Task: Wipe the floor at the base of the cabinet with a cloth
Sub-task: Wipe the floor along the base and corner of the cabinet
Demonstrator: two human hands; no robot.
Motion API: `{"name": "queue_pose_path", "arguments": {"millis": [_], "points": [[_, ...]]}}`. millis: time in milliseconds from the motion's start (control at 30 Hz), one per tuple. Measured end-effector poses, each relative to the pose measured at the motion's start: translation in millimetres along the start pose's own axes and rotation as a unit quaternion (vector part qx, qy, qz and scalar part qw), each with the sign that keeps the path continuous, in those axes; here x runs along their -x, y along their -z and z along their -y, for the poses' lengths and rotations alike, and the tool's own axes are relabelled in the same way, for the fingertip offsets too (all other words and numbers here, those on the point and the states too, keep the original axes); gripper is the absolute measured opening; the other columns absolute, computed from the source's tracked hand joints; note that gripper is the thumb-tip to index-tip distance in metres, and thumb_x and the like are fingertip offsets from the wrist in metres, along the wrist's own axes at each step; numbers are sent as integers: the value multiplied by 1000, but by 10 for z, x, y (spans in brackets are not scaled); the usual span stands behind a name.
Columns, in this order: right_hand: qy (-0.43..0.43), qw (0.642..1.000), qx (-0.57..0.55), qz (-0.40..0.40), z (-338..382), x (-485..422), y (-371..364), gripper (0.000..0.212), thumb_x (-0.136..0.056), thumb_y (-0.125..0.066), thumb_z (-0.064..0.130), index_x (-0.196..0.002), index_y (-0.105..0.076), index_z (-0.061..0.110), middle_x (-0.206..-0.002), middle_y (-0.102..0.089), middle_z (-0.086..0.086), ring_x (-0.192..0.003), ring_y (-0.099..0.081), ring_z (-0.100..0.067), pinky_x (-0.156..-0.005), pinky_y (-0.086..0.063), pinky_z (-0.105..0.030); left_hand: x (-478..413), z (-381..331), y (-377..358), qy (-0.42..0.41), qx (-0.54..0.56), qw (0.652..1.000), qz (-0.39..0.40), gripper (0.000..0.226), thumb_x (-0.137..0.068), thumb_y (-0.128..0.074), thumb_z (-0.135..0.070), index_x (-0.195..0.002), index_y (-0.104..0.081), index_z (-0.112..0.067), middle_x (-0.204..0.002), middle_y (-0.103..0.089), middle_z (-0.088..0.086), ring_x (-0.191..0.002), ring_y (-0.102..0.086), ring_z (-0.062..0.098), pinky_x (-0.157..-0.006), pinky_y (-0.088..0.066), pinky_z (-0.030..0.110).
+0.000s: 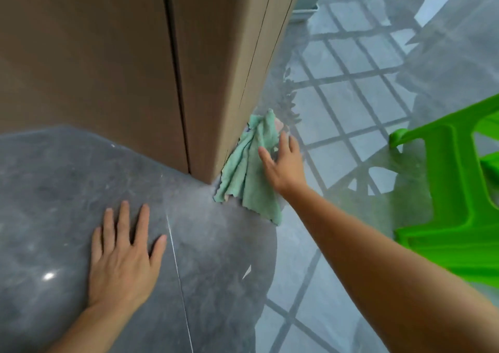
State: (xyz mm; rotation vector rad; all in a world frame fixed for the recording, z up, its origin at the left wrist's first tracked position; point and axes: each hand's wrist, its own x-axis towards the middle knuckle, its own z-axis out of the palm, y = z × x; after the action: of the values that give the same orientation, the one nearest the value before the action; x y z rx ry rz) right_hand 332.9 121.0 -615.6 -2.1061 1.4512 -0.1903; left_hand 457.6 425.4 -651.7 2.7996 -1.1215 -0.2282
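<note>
A crumpled pale green cloth [247, 174] lies on the glossy grey floor [216, 258], pushed against the right side of the brown cabinet [108, 69] at its corner. My right hand [283, 163] rests flat on the cloth's right edge with its fingers spread, pressing it down rather than gripping it. To the left, in front of the cabinet, my left hand [121, 252] lies palm down on the bare floor with fingers apart and nothing in it.
A bright green plastic stool [453, 190] stands close on the right, beside my right forearm. The floor reflects a window grid. A thin tile joint [178, 277] runs past my left hand. A pale object [305, 4] stands beyond the cabinet.
</note>
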Motion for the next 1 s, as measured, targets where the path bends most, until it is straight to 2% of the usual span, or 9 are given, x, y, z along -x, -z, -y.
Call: {"name": "queue_pose_path", "arguments": {"millis": [67, 200, 300, 467, 567, 667, 767, 867, 1000], "points": [[13, 996, 78, 29, -143, 79, -203, 82, -93, -28, 64, -155, -1, 17, -164, 2, -10, -150, 6, -27, -120, 1, -47, 51, 177, -134, -30, -32, 999, -21, 71, -91, -35, -52, -151, -41, -14, -160, -35, 23, -150, -28, 44, -117, -25, 58], [44, 991, 123, 23, 147, 104, -589, 80, -95, -12, 56, -153, 1, 3, -164, 3, -13, -150, 11, -26, -120, 6, -50, -46, 188, -203, -29, -29, 997, -67, 70, -91, -37, -53, -151, -42, -18, -163, -33, 17, -151, -28, 38, -118, -26, 56], [40, 993, 106, 17, 413, 278, -853, 70, -99, -19, 39, -151, 0, -2, -163, 4, -18, -149, 9, -30, -119, 9, -47, 28, 136, -188, -33, -17, 994, -101, 66, -92, -40, -51, -148, -48, -17, -160, -39, 17, -148, -36, 39, -115, -31, 57], [87, 993, 29, -80, 325, 86, -454, 84, -91, -34, 43, -153, 12, 10, -163, 15, -12, -148, 20, -25, -118, 11, -51, -56, 122, -188, -26, -24, 989, -143, 65, -89, -46, -49, -143, -53, -15, -157, -44, 18, -143, -43, 40, -110, -35, 59], [152, 982, 93, 56, 274, -32, -323, 105, -82, -40, 67, -151, 19, 13, -160, 25, -11, -143, 33, -19, -116, 16, -53, -35, 105, -230, -32, -24, 989, -145, 65, -89, -45, -49, -143, -54, -14, -156, -45, 19, -143, -43, 41, -111, -34, 59], [161, 953, 191, 172, 143, -37, -338, 147, -51, -41, 99, -148, 26, 13, -157, 31, -12, -139, 38, -23, -115, 12, -62, -21, 119, -255, -35, -20, 986, -159, 65, -89, -47, -48, -143, -53, -14, -156, -44, 18, -143, -44, 41, -111, -35, 59], [170, 934, 257, 179, 108, -173, -385, 162, -30, -38, 104, -143, 36, 15, -155, 37, -12, -137, 40, -28, -110, 15, -67, -17, 123, -267, -33, -14, 987, -157, 66, -87, -48, -48, -145, -51, -15, -157, -43, 18, -143, -43, 40, -111, -34, 59], [129, 943, 242, 187, 240, -473, -385, 167, -18, -38, 105, -135, 45, 20, -154, 40, -6, -138, 40, -27, -106, 18, -70, -17, 122, -279, -33, -9, 987, -157, 67, -87, -47, -49, -145, -51, -16, -157, -44, 18, -143, -43, 41, -111, -34, 59], [99, 941, 257, 197, 291, -695, -308, 170, -12, -38, 104, -138, 41, 21, -156, 36, -1, -142, 35, -26, -105, 17, -71, -15, 142, -298, -35, -3, 987, -154, 68, -87, -44, -49, -144, -52, -14, -157, -43, 19, -143, -42, 41, -110, -35, 60]]}}
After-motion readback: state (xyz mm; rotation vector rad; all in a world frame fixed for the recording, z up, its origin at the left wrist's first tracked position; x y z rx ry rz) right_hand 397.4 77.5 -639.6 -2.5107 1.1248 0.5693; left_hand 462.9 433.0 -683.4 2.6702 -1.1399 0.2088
